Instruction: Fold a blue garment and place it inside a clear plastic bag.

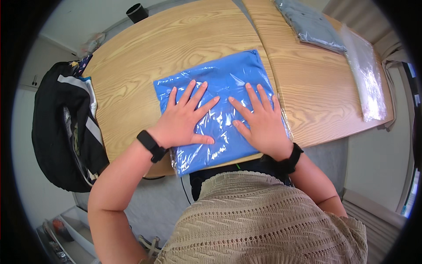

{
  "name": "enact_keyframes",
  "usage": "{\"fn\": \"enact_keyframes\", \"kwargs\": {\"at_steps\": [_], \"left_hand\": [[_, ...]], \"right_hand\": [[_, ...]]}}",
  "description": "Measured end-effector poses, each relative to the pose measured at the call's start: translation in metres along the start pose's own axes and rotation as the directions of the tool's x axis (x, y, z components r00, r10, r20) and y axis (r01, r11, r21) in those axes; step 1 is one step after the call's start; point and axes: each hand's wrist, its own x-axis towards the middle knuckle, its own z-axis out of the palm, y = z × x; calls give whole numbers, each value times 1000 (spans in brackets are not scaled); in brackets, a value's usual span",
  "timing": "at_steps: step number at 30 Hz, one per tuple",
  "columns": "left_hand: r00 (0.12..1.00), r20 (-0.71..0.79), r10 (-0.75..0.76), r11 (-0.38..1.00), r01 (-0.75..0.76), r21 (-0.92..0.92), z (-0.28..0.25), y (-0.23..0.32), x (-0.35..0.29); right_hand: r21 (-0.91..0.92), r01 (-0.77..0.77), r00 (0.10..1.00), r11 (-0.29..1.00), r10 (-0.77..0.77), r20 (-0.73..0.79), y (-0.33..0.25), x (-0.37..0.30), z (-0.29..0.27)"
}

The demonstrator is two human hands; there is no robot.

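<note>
A folded blue garment in a clear plastic bag (pixel 220 152) lies flat at the near edge of the wooden table, its lower edge reaching slightly past the rim. My left hand (pixel 182 116) presses on the left part of the bag, fingers spread and pointing away from me. On its right part rests my right hand (pixel 263 123), also flat with fingers apart. Neither hand grips anything. Shiny creases run across the plastic between and below my hands. A black band circles each wrist.
The wooden table (pixel 132 75) adjoins a second one (pixel 307 83) on the right. There lie a bagged grey garment (pixel 312 26) and clear plastic bags (pixel 365 75). Dark clothes (pixel 57 127) are heaped at the left edge. Beyond the far edge stands a black bin (pixel 137 13).
</note>
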Motion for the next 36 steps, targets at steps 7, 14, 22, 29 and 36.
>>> {"fn": "enact_keyframes", "kwargs": {"at_steps": [7, 14, 22, 29, 36], "left_hand": [[994, 97, -43, 995, 51, -80, -6, -1, -4], [963, -265, -48, 904, -72, -422, -43, -18, -25], [953, -277, -124, 965, 50, -258, -35, 61, -97], [903, -363, -230, 951, 128, -282, 21, 72, -112], [873, -427, -235, 940, 94, -327, 17, 54, -117]], "right_hand": [[74, -6, 995, 997, 13, -94, -17, -20, -25], [367, 155, 986, 917, -119, -118, -28, -49, -17], [353, 127, 990, 927, -97, -102, -25, -50, -15], [409, 127, 990, 904, -89, -110, -17, -54, -13], [439, 167, 984, 883, -119, -135, 18, -61, -58]]}}
